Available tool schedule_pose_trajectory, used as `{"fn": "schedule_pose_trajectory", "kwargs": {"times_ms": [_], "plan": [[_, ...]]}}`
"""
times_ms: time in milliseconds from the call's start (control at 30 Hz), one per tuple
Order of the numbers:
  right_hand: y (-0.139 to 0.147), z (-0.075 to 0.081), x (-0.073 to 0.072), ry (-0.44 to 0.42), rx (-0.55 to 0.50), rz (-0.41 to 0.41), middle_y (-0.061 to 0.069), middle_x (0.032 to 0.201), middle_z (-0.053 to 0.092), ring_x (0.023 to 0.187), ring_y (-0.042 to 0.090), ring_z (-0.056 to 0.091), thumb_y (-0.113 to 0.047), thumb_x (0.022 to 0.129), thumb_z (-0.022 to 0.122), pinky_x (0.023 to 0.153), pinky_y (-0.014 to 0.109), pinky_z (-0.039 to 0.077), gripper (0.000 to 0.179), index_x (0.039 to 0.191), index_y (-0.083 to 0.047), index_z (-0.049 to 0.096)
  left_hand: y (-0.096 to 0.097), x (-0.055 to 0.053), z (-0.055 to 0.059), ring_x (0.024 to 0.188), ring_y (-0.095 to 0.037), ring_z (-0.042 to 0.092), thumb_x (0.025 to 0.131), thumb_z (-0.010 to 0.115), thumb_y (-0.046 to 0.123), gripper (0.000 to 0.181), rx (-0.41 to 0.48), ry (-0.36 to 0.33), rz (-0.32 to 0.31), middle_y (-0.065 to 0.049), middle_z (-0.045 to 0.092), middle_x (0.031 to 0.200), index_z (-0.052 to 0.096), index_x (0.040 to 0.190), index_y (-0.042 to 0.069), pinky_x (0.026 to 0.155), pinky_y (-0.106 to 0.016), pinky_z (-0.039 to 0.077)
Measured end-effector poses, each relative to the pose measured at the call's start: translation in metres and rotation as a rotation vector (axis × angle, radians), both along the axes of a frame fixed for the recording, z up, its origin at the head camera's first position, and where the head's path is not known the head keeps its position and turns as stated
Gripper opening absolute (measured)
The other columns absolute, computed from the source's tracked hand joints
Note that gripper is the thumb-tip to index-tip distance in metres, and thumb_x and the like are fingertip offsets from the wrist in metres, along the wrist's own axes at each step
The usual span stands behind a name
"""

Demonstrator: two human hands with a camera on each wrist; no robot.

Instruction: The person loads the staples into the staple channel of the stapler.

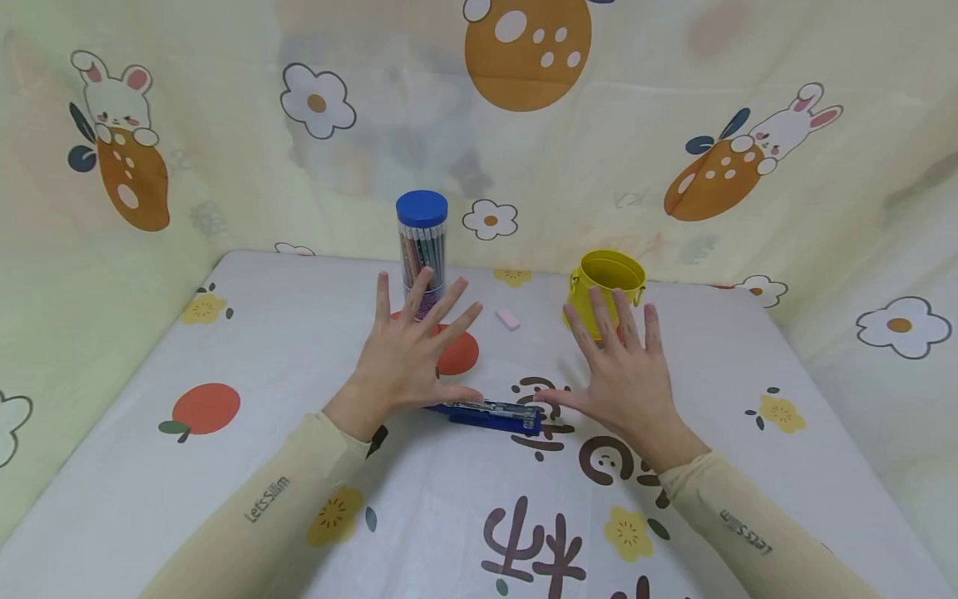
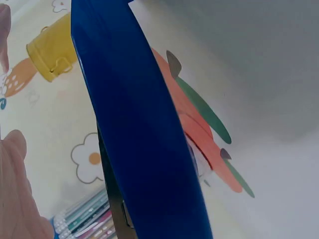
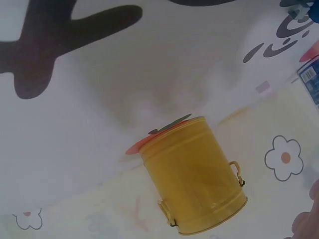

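Both hands hover with fingers spread wide and hold nothing. My left hand (image 1: 404, 358) is left of centre, its thumb overlapping the far edge of a blue stapler (image 1: 496, 418) in the head view. In the left wrist view the stapler's long blue body (image 2: 134, 119) fills the middle, with some fingers at the left edge. My right hand (image 1: 632, 383) is to the right, its thumb tip near the stapler's right end and its fingers overlapping a yellow bucket (image 1: 609, 274). The right wrist view shows the bucket (image 3: 194, 174) and fingertips (image 3: 306, 219) at the lower right.
Behind the left hand stands a clear jar of pencils (image 1: 422, 249) with a blue lid. A small pale pink block (image 1: 508, 319), like an eraser, lies between jar and bucket. The table (image 1: 299, 291) has a printed cloth, and a patterned curtain (image 1: 389, 158) hangs behind and at both sides.
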State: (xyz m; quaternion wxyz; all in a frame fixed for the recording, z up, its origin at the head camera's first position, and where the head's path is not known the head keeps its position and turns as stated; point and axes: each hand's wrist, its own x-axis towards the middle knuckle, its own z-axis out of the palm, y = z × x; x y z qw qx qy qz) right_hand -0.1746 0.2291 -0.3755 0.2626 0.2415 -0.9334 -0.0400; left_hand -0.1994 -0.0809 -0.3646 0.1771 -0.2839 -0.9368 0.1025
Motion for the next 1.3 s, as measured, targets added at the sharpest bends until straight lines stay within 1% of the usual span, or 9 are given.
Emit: {"fn": "schedule_pose_trajectory", "kwargs": {"times_ms": [167,333,433,500,633,767,900,1067,1300], "plan": [[-0.001,-0.001,0.000,-0.033,0.007,-0.021,0.015,0.168,-0.003,0.152,0.036,-0.008,-0.097,0.074,0.027,0.116,0.062,-0.004,0.121,0.157,-0.009,0.034,-0.004,0.000,-0.002,0.151,-0.041,-0.008,0.071,0.036,0.097,0.112,0.028,-0.025,-0.010,-0.001,-0.004,0.169,0.019,0.161,0.035,0.107,-0.071,-0.013],[-0.003,-0.001,0.001,-0.134,0.004,-0.077,0.016,0.167,0.002,0.152,0.035,-0.005,-0.090,0.071,0.051,0.117,0.060,-0.001,0.121,0.160,-0.013,0.027,-0.013,0.001,-0.003,0.151,-0.041,-0.004,0.074,0.040,0.094,0.109,0.105,-0.099,-0.036,-0.002,0.002,0.169,0.021,0.162,0.032,0.110,-0.068,-0.012],[-0.005,0.000,0.001,-0.239,-0.045,-0.115,0.017,0.167,0.008,0.151,0.040,0.006,-0.089,0.071,0.057,0.117,0.061,0.008,0.122,0.162,-0.017,0.021,-0.021,0.002,-0.002,0.152,-0.036,0.000,0.074,0.042,0.094,0.110,0.194,-0.213,-0.047,0.000,0.004,0.169,0.017,0.162,0.032,0.115,-0.063,-0.007],[-0.005,0.001,0.001,-0.309,-0.091,-0.137,0.018,0.166,0.014,0.148,0.043,0.020,-0.090,0.069,0.058,0.114,0.062,0.021,0.124,0.163,-0.020,0.018,-0.028,0.003,0.000,0.153,-0.031,0.005,0.073,0.046,0.094,0.112,0.283,-0.316,-0.049,0.002,0.009,0.168,0.016,0.162,0.034,0.117,-0.060,0.001],[-0.004,0.003,0.002,-0.476,-0.223,-0.169,0.020,0.158,0.034,0.128,0.045,0.051,-0.089,0.063,0.066,0.095,0.060,0.046,0.126,0.160,-0.018,0.028,-0.046,0.004,-0.001,0.150,-0.027,0.022,0.071,0.057,0.089,0.109,0.491,-0.522,-0.039,0.002,0.023,0.165,0.021,0.160,0.039,0.115,-0.057,0.023],[-0.003,0.006,0.004,-0.695,-0.380,-0.209,0.018,0.138,0.057,0.115,0.039,0.059,-0.077,0.061,0.080,0.085,0.056,0.052,0.114,0.150,-0.013,0.048,-0.069,0.002,-0.011,0.140,-0.028,0.041,0.079,0.075,0.066,0.094,0.765,-0.698,-0.059,-0.002,0.039,0.158,0.034,0.157,0.036,0.107,-0.058,0.038],[-0.004,0.007,0.001,-0.879,-0.474,-0.191,0.013,0.124,0.064,0.108,0.033,0.062,-0.060,0.067,0.088,0.082,0.048,0.054,0.095,0.142,-0.011,0.056,-0.088,-0.001,-0.024,0.122,-0.028,0.058,0.084,0.083,0.037,0.077,0.992,-0.839,-0.117,-0.009,0.054,0.144,0.048,0.150,0.021,0.101,-0.052,0.046],[-0.004,0.001,-0.001,-0.981,-0.552,-0.139,0.009,0.113,0.067,0.100,0.027,0.064,-0.045,0.070,0.092,0.083,0.044,0.055,0.080,0.135,-0.008,0.063,-0.097,-0.004,-0.038,0.112,-0.028,0.063,0.085,0.082,0.020,0.065,1.096,-0.976,-0.171,-0.014,0.058,0.137,0.054,0.143,0.008,0.096,-0.045,0.049],[0.002,-0.011,-0.001,-1.029,-0.617,-0.158,0.005,0.107,0.067,0.097,0.023,0.062,-0.040,0.072,0.092,0.086,0.043,0.054,0.068,0.129,-0.011,0.068,-0.100,-0.008,-0.052,0.112,-0.033,0.062,0.084,0.083,0.011,0.059,1.147,-1.094,-0.239,-0.017,0.057,0.135,0.058,0.137,0.003,0.093,-0.037,0.052]]}}
